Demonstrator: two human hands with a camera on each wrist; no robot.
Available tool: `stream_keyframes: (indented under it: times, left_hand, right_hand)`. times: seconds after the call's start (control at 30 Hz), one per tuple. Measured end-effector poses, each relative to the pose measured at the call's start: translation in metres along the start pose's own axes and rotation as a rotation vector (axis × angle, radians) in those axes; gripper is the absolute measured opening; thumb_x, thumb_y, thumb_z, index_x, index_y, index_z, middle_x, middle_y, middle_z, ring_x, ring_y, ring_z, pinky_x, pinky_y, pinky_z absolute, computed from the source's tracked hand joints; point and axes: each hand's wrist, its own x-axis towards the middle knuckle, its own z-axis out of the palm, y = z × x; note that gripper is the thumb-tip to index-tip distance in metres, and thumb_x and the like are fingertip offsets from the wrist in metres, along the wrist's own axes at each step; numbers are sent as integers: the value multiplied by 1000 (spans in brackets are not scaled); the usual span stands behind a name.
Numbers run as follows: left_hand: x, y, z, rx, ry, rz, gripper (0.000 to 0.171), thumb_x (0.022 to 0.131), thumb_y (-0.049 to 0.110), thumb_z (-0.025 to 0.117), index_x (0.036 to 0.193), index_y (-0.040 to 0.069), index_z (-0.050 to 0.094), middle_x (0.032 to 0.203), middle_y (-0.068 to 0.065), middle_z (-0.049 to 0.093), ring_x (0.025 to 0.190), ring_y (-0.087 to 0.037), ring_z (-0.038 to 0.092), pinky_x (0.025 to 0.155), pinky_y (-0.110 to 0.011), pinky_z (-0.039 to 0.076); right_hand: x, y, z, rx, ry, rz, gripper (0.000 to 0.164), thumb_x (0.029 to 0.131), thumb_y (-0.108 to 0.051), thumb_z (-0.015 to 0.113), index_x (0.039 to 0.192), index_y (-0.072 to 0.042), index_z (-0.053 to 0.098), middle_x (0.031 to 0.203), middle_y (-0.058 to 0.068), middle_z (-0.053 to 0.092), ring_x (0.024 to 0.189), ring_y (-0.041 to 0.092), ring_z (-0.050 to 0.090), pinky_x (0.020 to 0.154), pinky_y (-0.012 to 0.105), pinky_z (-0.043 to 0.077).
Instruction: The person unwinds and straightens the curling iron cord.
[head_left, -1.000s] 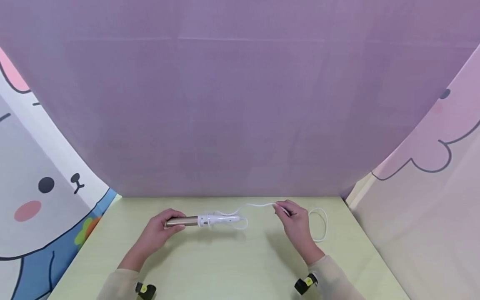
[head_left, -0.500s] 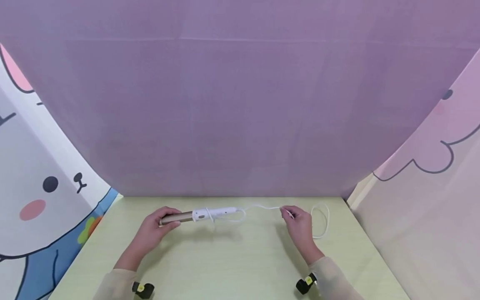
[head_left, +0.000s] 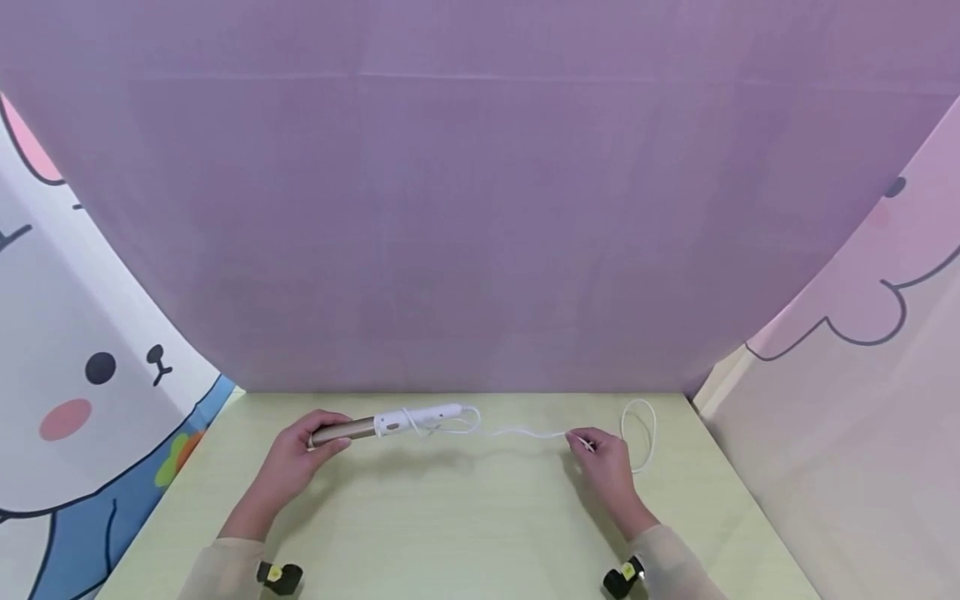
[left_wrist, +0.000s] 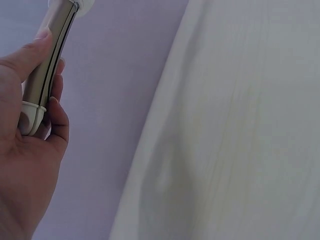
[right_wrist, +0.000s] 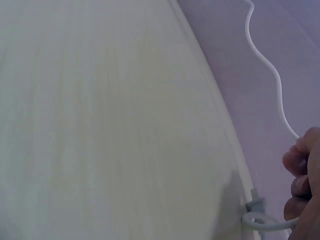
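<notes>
A hair straightener (head_left: 343, 432) with a gold barrel and white handle is tilted above the table, its handle end pointing right and away. My left hand (head_left: 288, 458) grips the barrel end; in the left wrist view the thumb lies along the gold barrel (left_wrist: 42, 75), which has a lengthwise seam, and fingers curl behind it. A white cord (head_left: 517, 431) loops about the handle and runs across to my right hand (head_left: 606, 468), which pinches it between thumb and fingers. Beyond this hand the cord makes a loop (head_left: 654, 425). In the right wrist view a plug (right_wrist: 255, 205) shows below the fingers.
The pale green table (head_left: 450, 533) ends at the back against a purple cloth (head_left: 480, 208). Printed cartoon cloths hang at the left (head_left: 135, 433) and right (head_left: 862, 442). Each wrist wears a small black camera.
My left hand has drawn the straightener leftward and its handle end has tipped up and away. My right hand has shifted right and slightly nearer, widening the gap between the hands.
</notes>
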Motion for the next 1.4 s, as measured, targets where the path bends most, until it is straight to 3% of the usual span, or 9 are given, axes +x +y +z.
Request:
stream_keyframes:
  times: [0.17, 0.37, 0.57, 0.67, 0.77, 0.93, 1.1, 1.23, 1.4]
  left_hand:
    - [0, 0, -1, 2, 0, -8, 27, 101, 17, 84, 126, 23, 77, 114, 4, 74, 96, -13, 62, 84, -27, 48]
    - [1, 0, -1, 2, -2, -8, 26, 102, 17, 84, 126, 23, 77, 115, 3, 74, 97, -12, 62, 85, -27, 48]
    - [2, 2, -2, -5, -4, -10, 27, 102, 18, 84, 127, 23, 77, 114, 3, 74, 97, -13, 62, 84, -27, 48]
    - [2, 2, -2, -7, -3, -11, 27, 102, 18, 84, 127, 23, 77, 114, 3, 74, 96, -13, 62, 84, -27, 48]
    - [1, 1, -3, -6, 0, -11, 27, 101, 17, 84, 126, 23, 77, 113, 3, 74, 95, -13, 62, 83, -28, 49]
    - [0, 1, -4, -6, -3, -4, 27, 101, 17, 84, 127, 23, 77, 113, 4, 74, 95, -13, 62, 82, -28, 49]
    - [0, 2, -4, -6, -2, -4, 28, 101, 18, 84, 128, 24, 77, 114, 4, 73, 95, -13, 62, 83, -29, 48]
    - [1, 3, -2, -10, -1, -6, 28, 101, 18, 84, 127, 23, 77, 114, 4, 74, 95, -13, 62, 83, -28, 48]
    - [2, 3, 0, -25, -7, -6, 27, 102, 17, 84, 127, 22, 77, 114, 2, 74, 95, -14, 62, 83, -28, 49]
  right_hand:
    - [-4, 5, 0, 15, -83, 49, 4, 99, -1, 82, 96, -3, 84, 93, 6, 81, 79, 5, 65, 69, 20, 53]
    - [-10, 5, -3, 23, -207, -9, 4, 101, -6, 81, 97, -4, 82, 93, 3, 80, 84, 5, 68, 77, 23, 57]
    - [-9, -5, -9, 14, -328, -18, 8, 104, -13, 79, 105, -6, 82, 89, 3, 77, 78, 6, 62, 73, 24, 52]
    - [-6, -13, -11, -11, -349, 3, 11, 106, -18, 79, 107, -7, 82, 86, 2, 74, 75, 8, 59, 69, 26, 51]
    - [-4, -20, -6, -71, -311, -39, 9, 104, -20, 81, 104, -10, 81, 87, -5, 73, 77, 7, 61, 71, 27, 53]
    - [-6, -40, 16, -177, -210, -263, 11, 98, -13, 86, 105, -8, 79, 95, -9, 72, 90, 12, 67, 82, 38, 59]
    - [-17, -67, 53, -189, -267, -415, 27, 98, -14, 85, 121, -2, 77, 114, 3, 76, 111, 23, 71, 97, 47, 59]
    - [-23, -81, 88, -98, -341, -415, 33, 100, -13, 82, 129, 1, 74, 123, 9, 76, 118, 29, 71, 103, 50, 57]
    - [-28, -86, 121, 83, -397, -265, 36, 102, -10, 80, 133, 6, 71, 121, 16, 78, 114, 35, 74, 101, 52, 59]
